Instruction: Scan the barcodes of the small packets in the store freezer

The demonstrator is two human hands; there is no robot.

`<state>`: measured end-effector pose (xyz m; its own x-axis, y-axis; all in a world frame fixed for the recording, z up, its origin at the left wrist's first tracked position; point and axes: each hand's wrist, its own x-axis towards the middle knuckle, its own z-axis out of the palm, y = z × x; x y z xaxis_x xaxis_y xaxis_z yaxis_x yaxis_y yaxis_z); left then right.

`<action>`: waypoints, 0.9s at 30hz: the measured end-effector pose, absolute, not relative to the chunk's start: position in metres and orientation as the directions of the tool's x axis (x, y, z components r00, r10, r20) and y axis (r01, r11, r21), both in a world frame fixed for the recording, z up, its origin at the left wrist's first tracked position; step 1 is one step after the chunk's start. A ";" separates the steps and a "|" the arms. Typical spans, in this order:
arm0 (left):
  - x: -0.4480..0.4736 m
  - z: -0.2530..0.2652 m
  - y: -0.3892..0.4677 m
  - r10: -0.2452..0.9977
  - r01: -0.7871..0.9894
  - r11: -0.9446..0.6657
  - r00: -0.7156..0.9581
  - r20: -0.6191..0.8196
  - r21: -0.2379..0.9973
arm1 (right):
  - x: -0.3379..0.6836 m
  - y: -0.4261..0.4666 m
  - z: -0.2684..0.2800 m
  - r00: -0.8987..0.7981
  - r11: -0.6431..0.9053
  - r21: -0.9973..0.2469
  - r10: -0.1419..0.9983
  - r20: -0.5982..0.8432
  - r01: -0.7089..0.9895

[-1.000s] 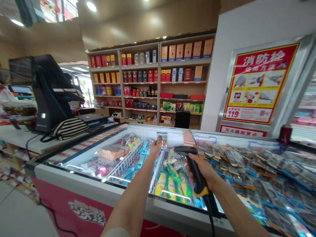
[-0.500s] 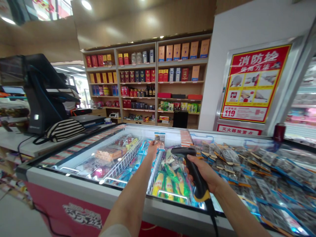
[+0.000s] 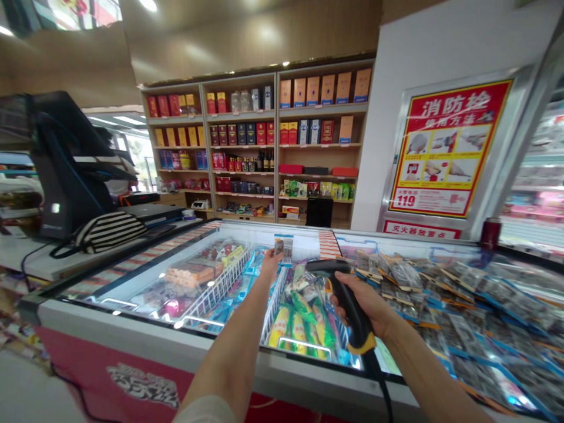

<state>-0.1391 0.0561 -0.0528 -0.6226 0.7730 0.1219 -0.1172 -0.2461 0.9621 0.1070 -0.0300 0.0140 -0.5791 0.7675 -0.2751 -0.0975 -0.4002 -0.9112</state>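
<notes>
My left hand [image 3: 271,259] reaches forward over the glass-topped freezer, pinching a small clear packet [image 3: 284,249] with blue edges. What is inside the packet is too small to make out. My right hand [image 3: 362,305] wraps round the handle of a black and yellow barcode scanner [image 3: 351,308]. The scanner's head points left toward the packet, with a gap between them, and its cable hangs down at the front. To the right of my right hand, a wide heap of similar flat packets [image 3: 467,320] covers the freezer top.
The chest freezer [image 3: 145,332] holds white wire baskets, with yellow and green ice-cream packs [image 3: 304,326] under the glass. A striped pouch [image 3: 110,231] and a black checkout terminal [image 3: 66,164] stand on the left counter. Shelves [image 3: 253,141] of boxes and bottles line the back.
The view has shifted slightly. Both hands keep their hold on the packet and the scanner, and the packet has turned a little in my left hand.
</notes>
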 end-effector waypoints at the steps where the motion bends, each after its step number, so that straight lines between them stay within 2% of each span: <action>1: -0.140 -0.053 0.056 0.778 -0.126 -0.234 -0.619 0.108 0.964 | 0.107 -0.031 0.014 -0.588 -0.402 -0.911 0.760 -0.278 -0.089; 4: -0.144 -0.053 0.054 0.791 -0.158 -0.200 -0.608 0.064 0.967 | 0.106 -0.033 0.014 -0.606 -0.417 -0.907 0.737 -0.300 -0.059; 12: -0.148 -0.055 0.054 0.781 -0.212 -0.244 -0.622 0.062 0.946 | 0.098 -0.033 0.001 -0.619 -0.397 -0.918 0.725 -0.302 -0.018; 20: -0.144 -0.053 0.052 0.779 -0.199 -0.243 -0.624 0.069 0.949 | 0.102 -0.025 0.005 -0.579 -0.391 -0.920 0.759 -0.297 -0.040; 27: -0.143 -0.052 0.052 0.777 -0.180 -0.236 -0.625 0.074 0.955 | 0.104 -0.026 0.019 -0.637 -0.390 -0.920 0.718 -0.281 -0.033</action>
<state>-0.1433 0.0522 -0.0525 -0.6249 0.7772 0.0740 -0.1799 -0.2356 0.9551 0.1040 -0.0257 0.0187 -0.6369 0.7178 -0.2812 -0.0329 -0.3898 -0.9203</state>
